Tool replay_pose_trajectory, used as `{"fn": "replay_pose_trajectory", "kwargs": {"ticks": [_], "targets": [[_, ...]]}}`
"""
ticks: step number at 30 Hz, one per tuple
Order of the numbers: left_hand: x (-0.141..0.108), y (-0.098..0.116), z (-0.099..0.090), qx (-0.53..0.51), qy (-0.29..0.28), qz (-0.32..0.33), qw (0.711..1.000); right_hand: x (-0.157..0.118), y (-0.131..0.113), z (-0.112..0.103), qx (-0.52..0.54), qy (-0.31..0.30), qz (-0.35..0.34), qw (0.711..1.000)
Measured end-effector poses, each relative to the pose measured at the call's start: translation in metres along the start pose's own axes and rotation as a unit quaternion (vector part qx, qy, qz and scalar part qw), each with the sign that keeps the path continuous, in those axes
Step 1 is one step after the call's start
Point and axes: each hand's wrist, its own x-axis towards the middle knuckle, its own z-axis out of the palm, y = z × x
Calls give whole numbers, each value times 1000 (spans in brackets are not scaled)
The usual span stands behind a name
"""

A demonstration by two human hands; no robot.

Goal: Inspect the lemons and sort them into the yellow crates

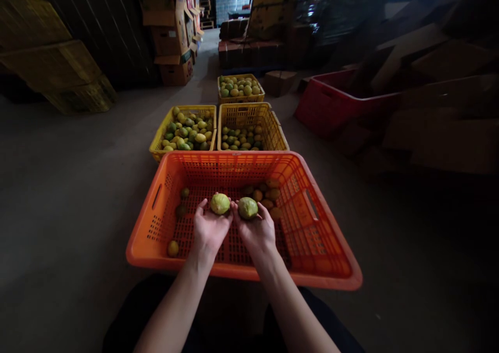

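Observation:
My left hand [210, 231], palm up, holds a pale yellow-green citrus-like fruit [220, 204] on its fingers. Beside it, my right hand [257, 231] is also turned up and cradles a darker green fruit [248, 208] of similar size. The fingertips of both hands are near each other, partly hidden by the fruits. Both hands are over a large orange plastic crate [234, 271]. Inside it, several brownish-yellow fruits [268, 194] lie in the far right part, and a few loose ones, including a yellow fruit [172, 248], lie along the left side.
Beyond the orange crate are a yellow crate [156, 144] full of green and yellow fruits, a partly filled yellow crate [278, 134], and another full yellow crate [241, 99] behind. A red bin [317, 108] stands right. Cardboard boxes [167, 41] are stacked at the back.

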Motion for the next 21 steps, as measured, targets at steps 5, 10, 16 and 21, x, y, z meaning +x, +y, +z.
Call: {"fn": "replay_pose_trajectory", "kwargs": {"ticks": [5,10,16,21], "targets": [[-1,-1,2,28,-9,-4,1000,5,1,-5,-9,-21,0,1000],[0,-2,3,28,-18,30,999,-5,1,0,-37,-55,-22,998],[4,0,0,67,-28,-9,997,-21,1,17,-21,6,-8,1000],[4,-1,-1,28,-24,-5,999,-22,0,18,-21,-2,10,1000]]}}
